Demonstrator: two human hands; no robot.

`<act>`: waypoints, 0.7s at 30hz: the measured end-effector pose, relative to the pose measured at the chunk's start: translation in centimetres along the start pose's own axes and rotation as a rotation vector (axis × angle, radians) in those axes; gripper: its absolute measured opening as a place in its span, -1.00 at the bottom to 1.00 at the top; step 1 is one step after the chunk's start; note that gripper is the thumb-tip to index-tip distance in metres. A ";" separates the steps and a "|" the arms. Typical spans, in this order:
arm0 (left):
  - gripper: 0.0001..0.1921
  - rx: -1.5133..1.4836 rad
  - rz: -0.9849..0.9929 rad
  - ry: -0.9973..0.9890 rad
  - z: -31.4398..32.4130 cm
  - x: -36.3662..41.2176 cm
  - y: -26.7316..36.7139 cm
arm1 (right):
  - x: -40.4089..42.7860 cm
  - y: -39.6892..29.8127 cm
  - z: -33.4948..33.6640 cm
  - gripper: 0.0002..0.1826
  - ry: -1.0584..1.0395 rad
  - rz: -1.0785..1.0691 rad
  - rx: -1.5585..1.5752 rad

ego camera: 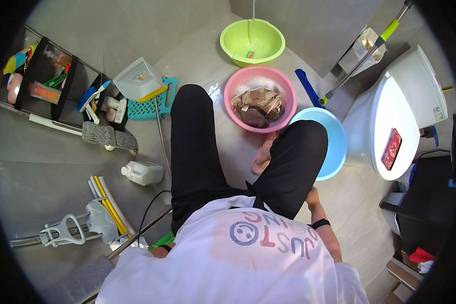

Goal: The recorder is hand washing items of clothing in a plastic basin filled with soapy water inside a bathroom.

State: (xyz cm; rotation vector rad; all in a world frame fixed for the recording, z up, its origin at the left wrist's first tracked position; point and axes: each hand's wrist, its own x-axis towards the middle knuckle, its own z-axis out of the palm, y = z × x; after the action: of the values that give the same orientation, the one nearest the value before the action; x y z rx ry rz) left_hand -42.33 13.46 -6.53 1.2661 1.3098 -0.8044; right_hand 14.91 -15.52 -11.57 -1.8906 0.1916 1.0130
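Note:
My right hand (pixel 312 197) is beside and partly under my right thigh, its fingers hidden by the black trousers. My left hand is out of view; only its wrist with a black band shows by my hip. Before me a pink basin (pixel 228 91) holds foamy water and a soaked brown patterned garment (pixel 259 102) with a darker cloth part. Behind it a green basin (pixel 230 51) stands under a thin stream of water (pixel 254 11). A light blue basin (pixel 336 148) is partly covered by my right knee. My foot in a pink slipper (pixel 259 161) rests near the pink basin.
On the right stands a white toilet (pixel 383 102) with a red-patterned phone-like object (pixel 391 149) on its lid, and a mop pole (pixel 359 60). Left are a dustpan (pixel 136 79), a teal perforated plastic piece (pixel 144 110), a white jug (pixel 142 173) and a wall rack (pixel 47 79).

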 end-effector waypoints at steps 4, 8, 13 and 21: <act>-0.65 0.051 0.012 -0.017 -0.3 0.8 1.1 | -0.2 3.4 -2.0 -0.65 0.041 0.116 -0.008; -0.65 0.112 0.040 -0.026 -0.7 2.3 2.0 | 1.0 6.5 -2.7 -0.68 0.049 0.184 0.045; -0.64 0.326 0.148 -0.025 -4.8 3.3 3.8 | 2.1 4.6 -1.9 -0.70 -0.020 0.101 -0.034; -0.74 0.305 0.480 0.711 -16.4 -7.5 27.2 | 0.7 -10.7 -5.7 -0.65 0.249 -0.293 0.205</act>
State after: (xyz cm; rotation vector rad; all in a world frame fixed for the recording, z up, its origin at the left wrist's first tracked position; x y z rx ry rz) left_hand -21.39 32.93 9.25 2.1339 1.3519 -0.2034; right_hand 24.13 -14.15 -3.79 -1.7879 0.1503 0.5395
